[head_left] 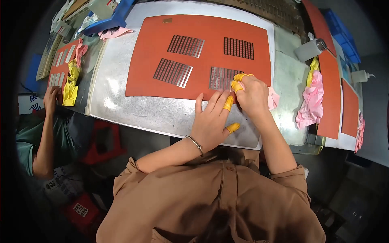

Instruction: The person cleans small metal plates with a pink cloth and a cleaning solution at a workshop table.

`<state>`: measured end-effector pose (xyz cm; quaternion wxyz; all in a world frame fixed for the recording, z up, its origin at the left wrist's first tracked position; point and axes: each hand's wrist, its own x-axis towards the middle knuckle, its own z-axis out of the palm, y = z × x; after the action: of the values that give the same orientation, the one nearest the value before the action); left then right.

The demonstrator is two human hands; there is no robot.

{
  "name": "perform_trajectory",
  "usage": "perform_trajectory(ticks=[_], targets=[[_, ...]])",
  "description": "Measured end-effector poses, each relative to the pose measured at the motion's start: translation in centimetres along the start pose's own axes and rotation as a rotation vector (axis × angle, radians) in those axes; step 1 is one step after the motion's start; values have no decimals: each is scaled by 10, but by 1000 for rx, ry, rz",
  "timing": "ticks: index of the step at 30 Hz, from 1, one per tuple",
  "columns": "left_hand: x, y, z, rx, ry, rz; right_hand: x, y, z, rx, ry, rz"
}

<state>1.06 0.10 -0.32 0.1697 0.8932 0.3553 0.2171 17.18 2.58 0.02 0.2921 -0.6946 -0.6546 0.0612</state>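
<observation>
The right hand point(252, 96) clutches a pink cloth point(274, 99) at the near-right grid point(219, 78) on the orange mat point(202, 25); the left hand point(210, 122), grip loose, spreads beside the grid's near edge.

Left hand point(211, 119) palm down, outstretched; right hand point(252, 95) curled; bare forearms point(277, 141) angled forward, converging.

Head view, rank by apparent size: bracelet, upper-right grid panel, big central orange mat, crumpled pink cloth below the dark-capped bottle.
Largest to smallest:
1. Orange mat
2. Pink cloth
3. Upper-right grid panel
4. Bracelet
</observation>
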Motion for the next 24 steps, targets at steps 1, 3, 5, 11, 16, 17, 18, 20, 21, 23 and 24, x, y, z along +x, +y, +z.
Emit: perform_trajectory(ticks=[1, 3, 5, 11, 16, 17, 18, 20, 21, 23, 24], targets=[[1, 1, -1, 0, -8, -1, 3, 2, 2, -27, 44, -24], [2, 0, 0, 1, 16, 4, 21, 3, 5, -66, 75, -7], [1, -1, 0, -5, 25, 11, 24, 3, 8, -86, 123, -5], [2, 0, -2, -4, -23, -20, 13, 4, 1, -117, -10, 9], [1, -3, -1, 5, 7, -24, 19, 5, 6, -115, 39, -29], [1, -4, -3, 9, 11, -22, 8, 2, 4, -65, 15, -49], [0, -2, -3, -1, -16, -23, 8, 4, 4, -68, 13, -49], [3, -1, -2, -14, -43, -27, 10, 8, 5, -42, 60, -76], [1, 0, -2, -17, -15, -20, 18, 7, 5, -158, 23, -38], [0, -1, -3, 15, -3, -6, 27, 7, 6, -123, 25, -29], [1, -1, -3, 17, 1, 0, 32, 7, 6, -92, 35, -28]])
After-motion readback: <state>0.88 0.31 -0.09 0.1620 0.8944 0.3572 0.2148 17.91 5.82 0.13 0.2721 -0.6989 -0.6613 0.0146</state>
